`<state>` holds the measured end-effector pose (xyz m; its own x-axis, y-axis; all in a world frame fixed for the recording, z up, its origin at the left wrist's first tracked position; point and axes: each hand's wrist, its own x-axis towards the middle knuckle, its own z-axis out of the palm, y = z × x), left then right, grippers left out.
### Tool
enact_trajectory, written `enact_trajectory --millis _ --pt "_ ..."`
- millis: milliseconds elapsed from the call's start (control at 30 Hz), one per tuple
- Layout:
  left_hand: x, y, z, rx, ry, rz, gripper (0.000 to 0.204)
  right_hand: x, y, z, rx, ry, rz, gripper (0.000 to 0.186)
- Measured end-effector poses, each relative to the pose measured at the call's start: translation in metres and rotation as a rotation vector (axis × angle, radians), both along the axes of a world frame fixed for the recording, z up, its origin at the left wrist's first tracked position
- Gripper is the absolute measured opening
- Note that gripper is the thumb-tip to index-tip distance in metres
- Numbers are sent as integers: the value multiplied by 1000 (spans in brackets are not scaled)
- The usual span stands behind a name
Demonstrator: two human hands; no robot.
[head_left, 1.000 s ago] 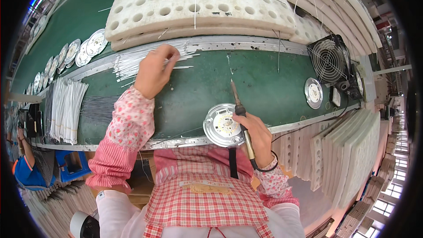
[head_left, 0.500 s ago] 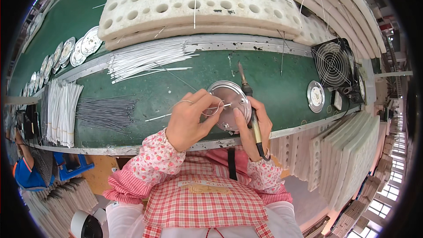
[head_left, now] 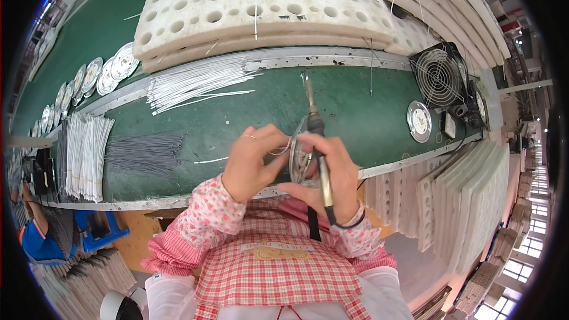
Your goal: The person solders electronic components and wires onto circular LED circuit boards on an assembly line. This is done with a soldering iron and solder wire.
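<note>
Over the green bench (head_left: 367, 106), before the holed foam slab (head_left: 195, 18), a soldering iron (head_left: 316, 125) is clasped in the right hand (head_left: 339, 169), facing the curled left hand (head_left: 252, 163), whose exact grip I cannot tell, with the disc (head_left: 299, 163) tilted on edge between both and a white wire (head_left: 211, 160) jutting leftward.

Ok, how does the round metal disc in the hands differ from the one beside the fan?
The held disc is tilted nearly edge-on to the camera; the bench disc lies flat, face up. The right hand partly covers the held disc, while the bench disc is uncovered. Both have silvery rims.
</note>
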<state>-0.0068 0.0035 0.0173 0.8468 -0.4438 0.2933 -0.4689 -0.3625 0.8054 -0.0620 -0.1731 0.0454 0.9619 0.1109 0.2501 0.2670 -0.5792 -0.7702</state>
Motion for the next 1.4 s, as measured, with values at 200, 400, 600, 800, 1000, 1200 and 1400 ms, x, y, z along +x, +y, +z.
enact_trajectory --millis 200,400,600,800,1000,1200,1400 --pt "7 8 -6 -100 342 -7 15 34 -33 -32 92 17 282 115" --pt "-6 1 -15 -316 532 182 16 30 -16 -36 82 15 136 111" --pt "5 -14 9 221 428 310 34 21 -2 -34 -85 -89 2 100" --pt "12 -1 -7 395 -224 284 28 12 -4 -39 -358 -111 -103 82" --pt "13 27 -12 300 -241 -142 15 24 -6 -44 -334 -299 -87 53" --pt "17 34 -7 286 -172 -232 15 41 -8 -41 -260 -278 177 27" --pt "13 36 -14 157 -104 -169 13 30 -40 -36 -317 -276 147 27"
